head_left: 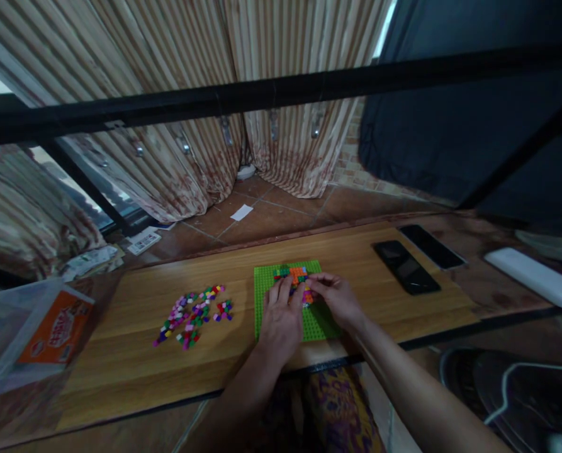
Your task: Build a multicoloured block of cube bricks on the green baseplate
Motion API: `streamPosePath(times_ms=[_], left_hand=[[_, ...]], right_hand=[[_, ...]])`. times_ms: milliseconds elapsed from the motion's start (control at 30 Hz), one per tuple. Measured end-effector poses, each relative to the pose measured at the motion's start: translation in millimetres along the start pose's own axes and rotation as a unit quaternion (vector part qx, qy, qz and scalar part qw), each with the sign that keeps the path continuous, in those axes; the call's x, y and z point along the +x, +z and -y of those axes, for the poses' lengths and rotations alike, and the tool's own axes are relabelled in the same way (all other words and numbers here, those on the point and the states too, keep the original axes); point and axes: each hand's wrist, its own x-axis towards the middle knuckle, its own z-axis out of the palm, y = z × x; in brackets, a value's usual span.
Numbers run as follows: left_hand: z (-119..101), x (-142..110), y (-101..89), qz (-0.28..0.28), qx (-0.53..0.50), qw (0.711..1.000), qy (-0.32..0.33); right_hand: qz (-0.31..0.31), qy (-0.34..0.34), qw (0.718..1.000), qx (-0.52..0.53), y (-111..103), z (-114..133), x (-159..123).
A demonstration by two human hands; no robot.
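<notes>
Lying within reach, loose building bricks [199,309] are spread left of the green baseplate [324,329], seemingly steadied by the left hand's [281,319] lowered fingers; beside attached bricks [298,273], the right hand's [341,301] fingertips are drawn together, any pinched piece hidden.

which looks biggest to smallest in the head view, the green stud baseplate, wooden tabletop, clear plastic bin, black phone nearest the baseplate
1. wooden tabletop
2. clear plastic bin, cut off by the frame
3. green stud baseplate, partly covered
4. black phone
</notes>
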Motion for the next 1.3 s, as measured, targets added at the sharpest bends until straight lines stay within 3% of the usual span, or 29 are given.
streamPosePath(times_ms=[200,367,633,800,933,1033,1100,1200,1300], left_hand=[[-9,-9,-13.8,0.028,-0.006,0.999,-0.02],[-9,-38,-26.3,0.008,-0.039,0.997,-0.058],[31,-99,-33.5,-0.036,-0.059,0.988,-0.138],[55,-111,-28.5,-0.075,-0.059,0.982,-0.165],[61,-112,-22.3,-0.082,-0.058,0.983,-0.151],[59,-113,-21.4,-0.086,-0.057,0.985,-0.141],[56,-113,-22.5,-0.087,-0.058,0.985,-0.134],[52,-111,-25.2,-0.085,-0.07,0.987,-0.119],[50,-110,-27.9,-0.078,-0.096,0.986,-0.11]], right_hand=[[0.015,0.011,1.0,-0.007,-6,-4,-3],[0.042,0.015,0.999,-0.027,-15,-12,-3],[-0.057,-0.078,0.994,-0.059,-21,-6,-13],[-0.064,-0.132,0.98,-0.138,-8,2,-34],[-0.069,-0.149,0.972,-0.168,2,1,-51],[-0.049,-0.159,0.964,-0.206,16,-6,-68],[0.016,-0.175,0.951,-0.254,32,-10,-78],[0.127,-0.216,0.911,-0.328,68,-16,-81],[0.165,-0.257,0.87,-0.388,112,-19,-63]])
